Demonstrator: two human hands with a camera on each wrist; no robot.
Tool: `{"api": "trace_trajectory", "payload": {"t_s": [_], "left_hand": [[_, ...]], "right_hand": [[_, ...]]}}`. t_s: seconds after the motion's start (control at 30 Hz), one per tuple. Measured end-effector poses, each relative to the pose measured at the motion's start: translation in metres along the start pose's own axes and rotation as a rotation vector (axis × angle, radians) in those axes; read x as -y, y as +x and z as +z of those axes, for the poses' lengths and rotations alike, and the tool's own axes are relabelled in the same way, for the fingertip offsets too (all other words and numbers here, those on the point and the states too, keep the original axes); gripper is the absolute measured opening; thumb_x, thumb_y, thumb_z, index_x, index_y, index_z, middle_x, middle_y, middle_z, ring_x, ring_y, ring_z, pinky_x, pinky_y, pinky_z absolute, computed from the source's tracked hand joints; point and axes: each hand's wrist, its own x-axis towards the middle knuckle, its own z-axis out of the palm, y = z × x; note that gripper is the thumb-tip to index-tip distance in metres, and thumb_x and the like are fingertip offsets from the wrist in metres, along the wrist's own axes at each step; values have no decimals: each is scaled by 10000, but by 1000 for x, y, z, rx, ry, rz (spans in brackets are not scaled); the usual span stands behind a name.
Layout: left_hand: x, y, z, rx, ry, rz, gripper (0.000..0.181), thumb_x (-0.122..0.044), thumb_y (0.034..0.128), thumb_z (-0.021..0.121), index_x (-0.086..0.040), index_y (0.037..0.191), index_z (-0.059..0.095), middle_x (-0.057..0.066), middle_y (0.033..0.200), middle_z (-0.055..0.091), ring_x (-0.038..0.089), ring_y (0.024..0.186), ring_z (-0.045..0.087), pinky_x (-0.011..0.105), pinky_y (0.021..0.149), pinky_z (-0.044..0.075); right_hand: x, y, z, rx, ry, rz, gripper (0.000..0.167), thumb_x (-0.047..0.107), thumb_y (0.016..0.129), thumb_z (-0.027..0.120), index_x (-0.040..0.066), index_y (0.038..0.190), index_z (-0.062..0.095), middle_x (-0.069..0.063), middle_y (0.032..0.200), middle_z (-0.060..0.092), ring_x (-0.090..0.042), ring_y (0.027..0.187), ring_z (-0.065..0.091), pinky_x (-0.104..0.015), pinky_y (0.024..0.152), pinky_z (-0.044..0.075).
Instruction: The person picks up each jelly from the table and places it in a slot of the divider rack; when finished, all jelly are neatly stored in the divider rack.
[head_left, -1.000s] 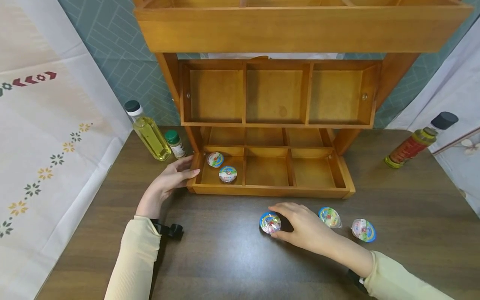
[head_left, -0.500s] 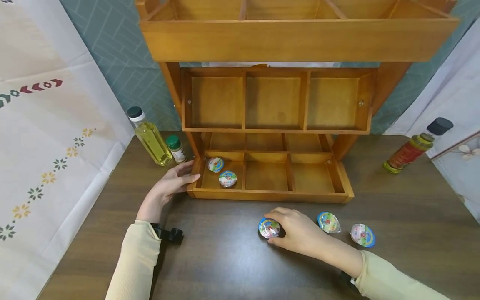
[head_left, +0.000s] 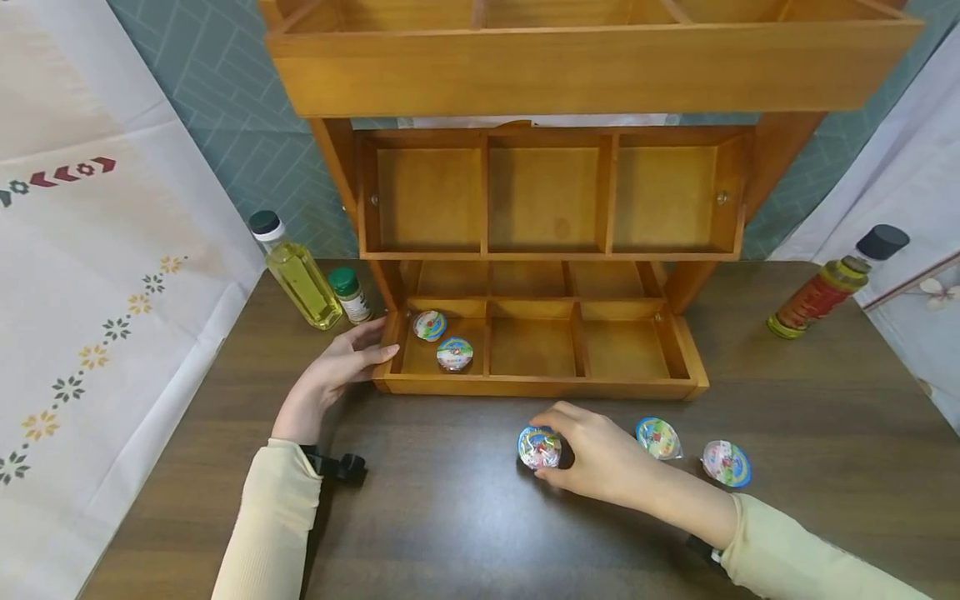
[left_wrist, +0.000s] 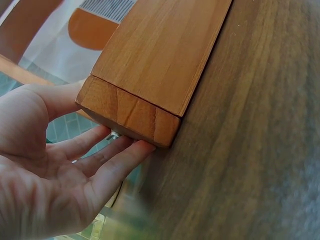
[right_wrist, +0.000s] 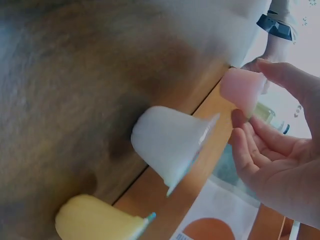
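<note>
In the head view my right hand [head_left: 603,454] pinches a jelly cup [head_left: 538,448] with a printed lid by its rim, thumb and fingers on opposite sides. This cup looks pink [right_wrist: 241,90] in the right wrist view. Two more jelly cups, one [head_left: 658,438] nearer and one [head_left: 726,463] farther right, lie on the table. My left hand [head_left: 341,367] grips the left end of the wooden rack [head_left: 540,387], its thumb over the top edge. Two jelly cups, one [head_left: 430,325] behind the other [head_left: 454,354], are in the rack's bottom left compartment.
An oil bottle [head_left: 303,279] and a green-capped jar [head_left: 349,294] stand left of the rack. Another bottle [head_left: 817,296] with a red label stands at the right. The rack's middle [head_left: 547,250] and top tiers [head_left: 592,71] overhang the bottom one.
My right hand has shifted slightly left and its thumb and fingers have closed in on the jelly cup. The left hand stays on the rack. The head view has tilted a little.
</note>
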Motion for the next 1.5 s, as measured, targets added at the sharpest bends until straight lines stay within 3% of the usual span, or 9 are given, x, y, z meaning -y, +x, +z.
{"api": "trace_trajectory", "payload": {"t_s": [0.2, 0.5, 0.77, 0.93, 1.13, 1.5], "left_hand": [[0, -1, 0, -2, -13, 4, 742, -219, 911, 608, -94, 1499, 174, 180, 1527, 188, 358, 1311, 319, 535, 1011, 341], [1, 0, -1, -10, -20, -4, 741, -223, 902, 622, -108, 1496, 195, 165, 1526, 198, 363, 1310, 325, 548, 1011, 335], [1, 0, -1, -7, -20, 7, 741, -219, 906, 615, -88, 1495, 185, 180, 1525, 194, 366, 1312, 320, 545, 1016, 331], [2, -1, -1, -12, -27, 2, 745, -220, 901, 624, -94, 1495, 191, 175, 1520, 210, 361, 1301, 336, 542, 1014, 336], [3, -1, -1, -21, -18, -5, 750, -227, 898, 630, -100, 1495, 195, 170, 1516, 226, 358, 1300, 343, 544, 1016, 332], [1, 0, 0, -14, -31, -9, 730, -204, 906, 615, -94, 1494, 196, 170, 1517, 223, 365, 1318, 322, 562, 1021, 313]], "right_hand": [[0, -1, -11, -2, 56, -61, 487, 255, 738, 785, 114, 1161, 588, 86, 1084, 582, -75, 948, 589, -306, 817, 506], [-1, 12, -43, 6, 8, -144, 462, 272, 754, 778, 114, 1153, 605, 83, 1075, 584, -66, 925, 589, -282, 787, 517], [-24, 40, -62, 71, 63, -166, 465, 279, 733, 797, 115, 1129, 618, 76, 1015, 605, -101, 891, 588, -267, 752, 513], [-36, 62, -70, 68, 28, -198, 466, 269, 735, 797, 89, 1129, 624, 41, 1006, 616, -120, 882, 600, -267, 736, 509], [-40, 87, -75, 131, -27, -212, 483, 262, 752, 784, 53, 1154, 617, 24, 985, 605, -136, 892, 585, -294, 762, 501], [-58, 136, -79, 211, -65, -157, 502, 246, 758, 773, 12, 1169, 607, -87, 1030, 643, -238, 921, 616, -374, 818, 499]]}}
